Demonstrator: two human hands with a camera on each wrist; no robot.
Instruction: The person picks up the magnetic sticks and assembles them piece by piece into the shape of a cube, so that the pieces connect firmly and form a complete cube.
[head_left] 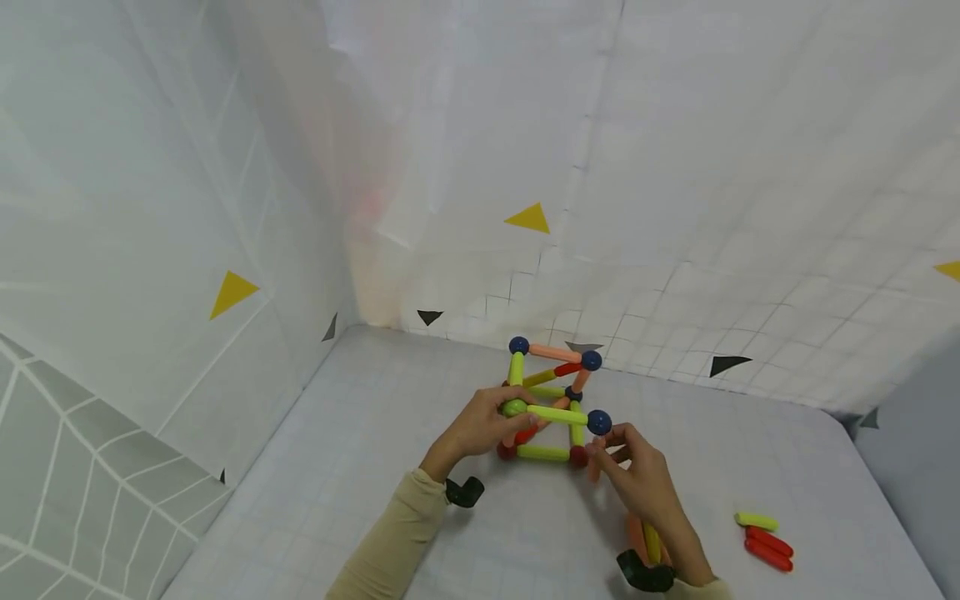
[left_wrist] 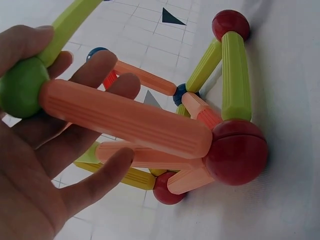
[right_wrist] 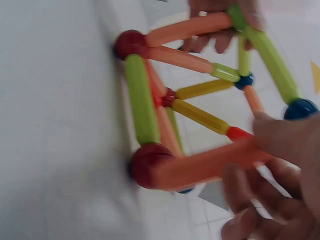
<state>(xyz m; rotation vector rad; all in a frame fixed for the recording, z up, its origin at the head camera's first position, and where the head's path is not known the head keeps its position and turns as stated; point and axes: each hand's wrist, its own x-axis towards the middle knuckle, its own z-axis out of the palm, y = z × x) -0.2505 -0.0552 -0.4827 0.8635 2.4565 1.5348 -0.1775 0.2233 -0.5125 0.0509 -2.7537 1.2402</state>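
Frame, head view: rod-and-ball frame (head_left: pixel 558 414) stands on table (head_left: pixel 390 400), near the back edge.
Left hand, head view: left hand (head_left: pixel 483 421) grips green ball (head_left: pixel 515 408) at upper front corner.
Right hand, head view: right hand (head_left: pixel 637 471) pinches salmon rod (head_left: pixel 595 472), narrow hold, under blue ball (head_left: pixel 599 422).
Spares, head view: loose lime rod (head_left: pixel 756 521) and two red rods (head_left: pixel 768 555) toward table's right edge; yellow rod (head_left: pixel 652 542) partly hidden beside right arm.
Green ball, left wrist view: held at thumb side, other fingers spread. Second salmon rod (left_wrist: pixel 125 119) runs from it to red ball (left_wrist: pixel 237 152), looks joined at both ends.
Salmon rod, right wrist view: low end overlaps another red ball (right_wrist: pixel 145 162); blurred, can't tell if joined or just in front. Top end behind fingers, can't tell if it meets blue ball.
Done, right wrist view: bottom lime rod (right_wrist: pixel 141 97) links both front red balls; rear rods mostly linked too. Frame looks mostly built.
Left to do, right wrist view: probably seating that front upright; spares unused.
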